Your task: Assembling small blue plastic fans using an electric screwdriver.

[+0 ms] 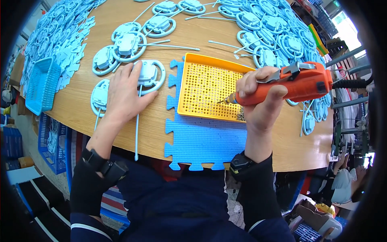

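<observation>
My left hand (125, 90) is laid over a light-blue plastic ring part (150, 74) with a boxy centre. Its fingers curl over the left side and its thumb is by the lower rim, hiding part of the ring. A thin rod (137, 133) runs from this part toward the table's front edge. My right hand (262, 94) is wrapped round an orange power screwdriver (296, 86) with a metal lever. The driver's tip points left, above a yellow perforated tray (205, 113). Small screws (240, 115) lie in the tray's near right corner.
The tray stands on a blue foam mat (201, 141). More ring parts (127, 44) lie beyond my left hand, and a large heap (278, 24) is at far right. A light-blue basket (42, 84) stands by piled pieces at left. A black coiled hose (346, 84) trails behind the driver.
</observation>
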Action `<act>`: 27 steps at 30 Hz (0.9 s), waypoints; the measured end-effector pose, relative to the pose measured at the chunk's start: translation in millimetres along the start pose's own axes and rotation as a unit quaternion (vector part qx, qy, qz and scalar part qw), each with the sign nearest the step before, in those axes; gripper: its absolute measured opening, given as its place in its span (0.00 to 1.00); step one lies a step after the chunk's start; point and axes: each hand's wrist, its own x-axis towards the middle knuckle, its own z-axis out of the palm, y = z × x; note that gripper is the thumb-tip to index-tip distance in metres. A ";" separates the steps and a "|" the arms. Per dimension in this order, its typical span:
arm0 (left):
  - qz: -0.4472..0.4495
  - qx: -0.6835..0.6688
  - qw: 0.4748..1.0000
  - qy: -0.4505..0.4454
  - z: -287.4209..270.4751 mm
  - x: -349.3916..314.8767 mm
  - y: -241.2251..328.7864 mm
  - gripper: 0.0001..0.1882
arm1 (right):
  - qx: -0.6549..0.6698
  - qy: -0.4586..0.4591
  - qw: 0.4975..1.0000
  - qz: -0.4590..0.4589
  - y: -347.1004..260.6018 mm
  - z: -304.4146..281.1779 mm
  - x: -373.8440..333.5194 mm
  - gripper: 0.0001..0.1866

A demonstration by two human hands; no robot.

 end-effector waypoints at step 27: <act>0.146 -0.243 0.959 -0.018 -15.6 -85.7 97.3 0.32 | -0.099 -0.053 0.992 0.065 -41.3 66.7 -49.9 0.35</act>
